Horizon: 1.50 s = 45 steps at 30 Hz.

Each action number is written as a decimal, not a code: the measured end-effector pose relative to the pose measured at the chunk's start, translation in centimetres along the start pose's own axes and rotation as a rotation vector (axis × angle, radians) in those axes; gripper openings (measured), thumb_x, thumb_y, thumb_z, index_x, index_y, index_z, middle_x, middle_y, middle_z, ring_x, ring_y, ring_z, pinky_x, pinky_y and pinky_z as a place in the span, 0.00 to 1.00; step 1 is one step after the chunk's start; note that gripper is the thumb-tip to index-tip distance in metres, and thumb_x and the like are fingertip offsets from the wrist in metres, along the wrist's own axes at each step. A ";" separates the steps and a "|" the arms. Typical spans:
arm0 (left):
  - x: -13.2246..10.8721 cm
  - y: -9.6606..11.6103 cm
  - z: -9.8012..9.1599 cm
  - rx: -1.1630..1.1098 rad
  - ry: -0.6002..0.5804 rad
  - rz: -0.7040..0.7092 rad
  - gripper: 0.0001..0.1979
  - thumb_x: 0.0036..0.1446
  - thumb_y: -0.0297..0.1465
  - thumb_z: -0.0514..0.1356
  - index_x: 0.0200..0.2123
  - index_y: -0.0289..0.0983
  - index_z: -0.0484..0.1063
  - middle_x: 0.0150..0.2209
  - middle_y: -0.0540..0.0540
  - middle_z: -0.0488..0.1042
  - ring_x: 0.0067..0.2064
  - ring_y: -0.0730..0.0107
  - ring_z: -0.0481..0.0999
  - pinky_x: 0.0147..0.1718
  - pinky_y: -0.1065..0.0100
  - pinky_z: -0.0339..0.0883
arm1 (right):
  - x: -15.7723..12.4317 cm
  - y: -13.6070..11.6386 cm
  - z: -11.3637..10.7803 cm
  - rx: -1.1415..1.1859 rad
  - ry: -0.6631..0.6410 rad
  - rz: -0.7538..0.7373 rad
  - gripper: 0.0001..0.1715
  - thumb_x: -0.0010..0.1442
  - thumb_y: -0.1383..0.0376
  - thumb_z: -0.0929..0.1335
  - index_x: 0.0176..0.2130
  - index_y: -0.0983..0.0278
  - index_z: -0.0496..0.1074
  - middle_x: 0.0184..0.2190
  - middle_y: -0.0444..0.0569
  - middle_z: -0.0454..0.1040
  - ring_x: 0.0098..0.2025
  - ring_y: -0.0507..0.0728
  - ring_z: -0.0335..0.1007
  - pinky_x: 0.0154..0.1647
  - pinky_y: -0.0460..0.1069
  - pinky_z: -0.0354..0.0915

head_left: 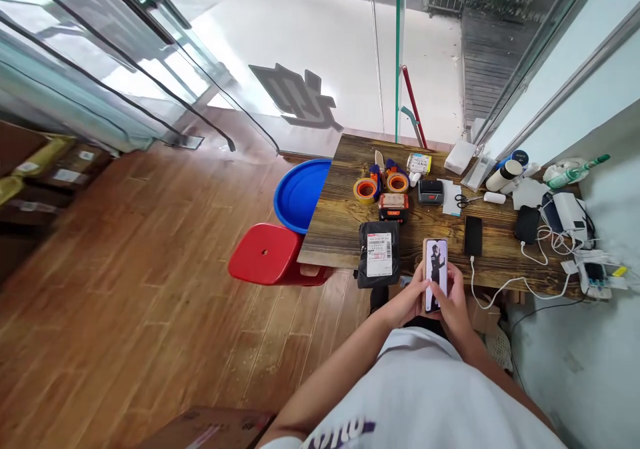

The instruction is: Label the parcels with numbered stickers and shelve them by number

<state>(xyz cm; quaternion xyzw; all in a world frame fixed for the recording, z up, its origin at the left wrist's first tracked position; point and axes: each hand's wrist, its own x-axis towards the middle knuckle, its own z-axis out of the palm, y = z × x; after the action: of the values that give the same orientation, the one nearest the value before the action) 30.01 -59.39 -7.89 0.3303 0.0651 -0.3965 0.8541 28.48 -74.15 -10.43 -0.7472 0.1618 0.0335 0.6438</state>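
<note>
A smartphone [436, 269] with a lit screen, showing a dark figure on a pale background, is held upright between both hands at the table's near edge. My left hand [411, 301] wraps its left side and lower part. Around the right side curls my right hand [454, 294], its thumb over the lower screen. Just left of the phone lies a black parcel [379, 254] with a white label, overhanging the edge. A second phone [473, 236], its screen dark, rests to the right with a white cable plugged in.
The wooden table [335, 226] also bears tape dispensers [367, 189], a small black printer [431, 192], scissors [463, 201] and tangled chargers [557, 239]. A red stool [263, 252] and blue round top [300, 196] stand left. Cartons [65, 176] sit far left, and a glass door [399, 56] is ahead.
</note>
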 end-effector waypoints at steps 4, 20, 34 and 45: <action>-0.9 0.8 -0.5 -0.020 -0.088 -0.007 0.40 0.56 0.53 0.62 0.68 0.57 0.49 0.64 0.39 0.64 0.50 0.48 0.77 0.36 0.54 0.76 | 0.0 -3.1 -1.1 0.214 -0.248 0.196 0.35 0.49 0.50 0.75 0.53 0.58 0.70 0.50 0.50 0.76 0.52 0.62 0.72 0.55 0.58 0.68; -3.7 2.5 -0.8 0.047 0.001 0.029 0.39 0.56 0.56 0.60 0.67 0.55 0.52 0.64 0.43 0.63 0.46 0.51 0.77 0.23 0.67 0.74 | -2.9 -4.8 3.4 0.089 -0.083 0.089 0.30 0.55 0.50 0.70 0.53 0.59 0.68 0.50 0.49 0.76 0.53 0.61 0.70 0.55 0.55 0.67; -4.2 2.2 -1.4 -0.019 -0.019 0.016 0.36 0.58 0.54 0.60 0.67 0.54 0.54 0.58 0.43 0.70 0.41 0.56 0.79 0.23 0.68 0.75 | -3.4 -4.4 3.1 0.084 -0.159 0.046 0.33 0.52 0.56 0.72 0.56 0.57 0.66 0.47 0.47 0.76 0.48 0.59 0.72 0.52 0.54 0.68; -4.3 3.2 -1.1 -0.035 -0.017 0.019 0.34 0.59 0.53 0.58 0.66 0.54 0.56 0.63 0.44 0.65 0.44 0.50 0.79 0.22 0.62 0.77 | -3.6 -3.9 3.4 0.045 -0.115 -0.141 0.44 0.63 0.36 0.56 0.67 0.56 0.56 0.67 0.50 0.60 0.70 0.61 0.52 0.71 0.59 0.51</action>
<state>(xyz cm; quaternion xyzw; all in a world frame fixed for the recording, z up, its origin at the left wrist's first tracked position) 29.55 -54.45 -5.50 0.3125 0.0618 -0.3899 0.8640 26.72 -69.69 -6.40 -0.7389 0.0724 0.0273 0.6694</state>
